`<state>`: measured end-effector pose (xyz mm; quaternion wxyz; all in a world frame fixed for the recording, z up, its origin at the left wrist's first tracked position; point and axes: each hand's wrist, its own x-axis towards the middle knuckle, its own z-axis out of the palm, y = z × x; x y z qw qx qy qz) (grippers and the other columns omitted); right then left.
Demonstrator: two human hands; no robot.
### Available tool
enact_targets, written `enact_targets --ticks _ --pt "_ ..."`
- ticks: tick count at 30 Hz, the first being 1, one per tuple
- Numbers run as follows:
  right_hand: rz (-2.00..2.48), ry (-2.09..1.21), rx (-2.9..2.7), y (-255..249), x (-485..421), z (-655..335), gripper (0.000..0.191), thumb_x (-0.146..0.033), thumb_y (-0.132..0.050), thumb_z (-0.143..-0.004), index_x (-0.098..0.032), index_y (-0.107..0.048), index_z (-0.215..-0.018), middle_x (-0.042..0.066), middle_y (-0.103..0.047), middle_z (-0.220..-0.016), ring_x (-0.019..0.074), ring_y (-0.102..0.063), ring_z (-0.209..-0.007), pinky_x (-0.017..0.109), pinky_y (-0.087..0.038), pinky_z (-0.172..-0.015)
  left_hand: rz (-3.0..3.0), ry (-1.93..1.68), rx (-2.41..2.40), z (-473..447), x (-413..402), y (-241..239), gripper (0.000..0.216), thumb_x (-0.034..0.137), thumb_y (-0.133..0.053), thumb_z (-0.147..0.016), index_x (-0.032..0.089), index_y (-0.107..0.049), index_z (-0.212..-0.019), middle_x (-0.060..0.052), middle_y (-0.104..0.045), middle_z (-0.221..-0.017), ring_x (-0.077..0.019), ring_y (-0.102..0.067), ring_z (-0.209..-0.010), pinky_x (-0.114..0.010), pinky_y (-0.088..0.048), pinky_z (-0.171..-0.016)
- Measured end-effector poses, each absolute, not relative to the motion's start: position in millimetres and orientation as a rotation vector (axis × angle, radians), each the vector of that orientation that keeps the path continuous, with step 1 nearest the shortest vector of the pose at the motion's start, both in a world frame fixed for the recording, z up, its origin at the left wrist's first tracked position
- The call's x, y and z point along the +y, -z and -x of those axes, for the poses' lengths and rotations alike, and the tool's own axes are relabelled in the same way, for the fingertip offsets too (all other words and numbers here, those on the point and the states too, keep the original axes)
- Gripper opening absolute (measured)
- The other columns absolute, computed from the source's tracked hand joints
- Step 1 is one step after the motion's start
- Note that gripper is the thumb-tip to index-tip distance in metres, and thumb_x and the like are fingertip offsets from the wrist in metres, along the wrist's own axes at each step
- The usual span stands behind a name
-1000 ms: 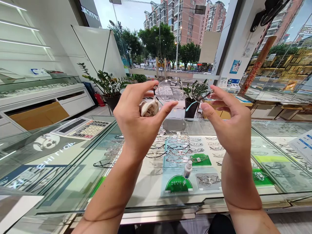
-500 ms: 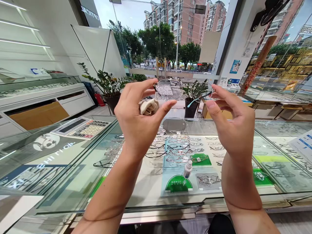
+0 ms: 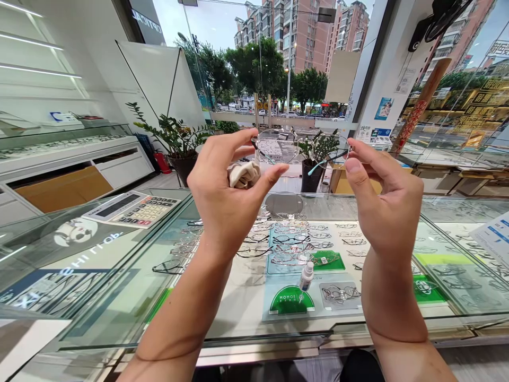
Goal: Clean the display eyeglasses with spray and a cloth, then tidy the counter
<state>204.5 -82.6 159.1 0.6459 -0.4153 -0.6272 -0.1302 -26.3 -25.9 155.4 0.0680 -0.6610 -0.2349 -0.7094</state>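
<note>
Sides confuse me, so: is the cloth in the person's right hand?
No, the pale cloth is held in the left hand.

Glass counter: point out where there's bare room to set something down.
The glass top looks bare between the left forearm and the white bottle, continuing as a strip between the green sign and its near edge. Beyond the bottle, eyeglass frames lie crowded below. Above, the left hand, right hand and held glasses fill the air.

Left grip [image 3: 222,180]: my bare hand
Left forearm [image 3: 186,302]: small dark spot below my grip, curved crease lower down
Right grip [image 3: 392,204]: bare, short thumbnail [image 3: 352,164]
Right forearm [image 3: 392,302]: bare, creased
Black legwear [image 3: 361,366]: rounded, below my right grip
</note>
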Motion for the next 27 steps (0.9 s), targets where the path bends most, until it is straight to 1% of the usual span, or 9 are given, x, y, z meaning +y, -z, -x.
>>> enact_targets --ticks 4,8,13,16,20,24,27 --pt "0.945 0.295 -1.409 -159.3 -83.2 -203.9 0.035 -0.049 -0.067 -0.110 -0.032 -0.083 -0.135 0.007 -0.085 -0.120 0.0302 -0.079 -0.118 0.055 -0.068 -0.101 2.019 2.138 -0.679 26.1 -26.2 -155.5 0.049 0.067 -0.089 -0.091 0.045 -0.076 -0.133 -0.006 -0.075 -0.125 -0.0352 -0.074 -0.118 -0.059 -0.072 -0.085" --pt "0.922 0.295 -1.406 -159.2 -82.7 -203.7 0.033 -0.048 -0.068 -0.109 -0.032 -0.084 -0.134 0.007 -0.085 -0.117 0.0302 -0.079 -0.116 0.055 -0.068 -0.100 1.996 2.128 -0.690 25.6 -26.0 -155.9 0.049 0.069 -0.088 -0.091 0.044 -0.077 -0.132 -0.006 -0.076 -0.123 -0.0331 -0.075 -0.113 -0.059 -0.073 -0.089" --pt "0.934 0.304 -1.403 -159.4 -82.9 -203.1 0.032 -0.048 -0.068 -0.110 -0.034 -0.084 -0.133 0.006 -0.085 -0.116 0.0302 -0.079 -0.116 0.054 -0.068 -0.099 2.002 2.133 -0.716 25.2 -26.2 -156.2 0.051 0.071 -0.089 -0.089 0.045 -0.077 -0.131 -0.005 -0.076 -0.123 -0.0328 -0.075 -0.113 -0.059 -0.073 -0.090" --pt "0.921 0.300 -1.389 -159.3 -82.9 -202.9 0.030 -0.048 -0.068 -0.110 -0.034 -0.085 -0.130 0.005 -0.085 -0.115 0.0290 -0.080 -0.110 0.052 -0.069 -0.095 1.988 2.133 -0.708 25.1 -26.4 -156.4 0.049 0.070 -0.089 -0.089 0.046 -0.078 -0.130 -0.005 -0.077 -0.121 -0.0324 -0.075 -0.110 -0.059 -0.073 -0.090" --pt "0.916 0.302 -1.372 -158.8 -81.2 -203.1 0.030 -0.049 -0.066 -0.111 -0.035 -0.085 -0.130 0.005 -0.085 -0.113 0.0267 -0.080 -0.100 0.051 -0.069 -0.092 1.988 2.132 -0.727 25.0 -27.4 -156.2 0.050 0.072 -0.089 -0.088 0.046 -0.078 -0.129 -0.005 -0.077 -0.120 -0.0327 -0.075 -0.110 -0.058 -0.073 -0.085" --pt "0.886 0.276 -1.328 -159.0 -79.4 -202.6 0.028 -0.047 -0.070 -0.109 -0.032 -0.088 -0.124 0.005 -0.085 -0.112 0.0252 -0.080 -0.095 0.051 -0.068 -0.092 2.009 2.156 -0.721 24.4 -29.3 -155.8 0.050 0.073 -0.089 -0.087 0.046 -0.078 -0.128 -0.005 -0.077 -0.121 -0.0330 -0.075 -0.112 -0.057 -0.073 -0.084" --pt "0.868 0.260 -1.310 -159.2 -79.4 -201.9 0.027 -0.046 -0.072 -0.108 -0.030 -0.089 -0.120 0.006 -0.085 -0.112 0.0241 -0.079 -0.092 0.049 -0.068 -0.090 2.013 2.158 -0.712 24.1 -30.1 -156.0 0.048 0.071 -0.089 -0.088 0.046 -0.079 -0.127 -0.005 -0.077 -0.120 -0.0325 -0.075 -0.111 -0.057 -0.072 -0.086"
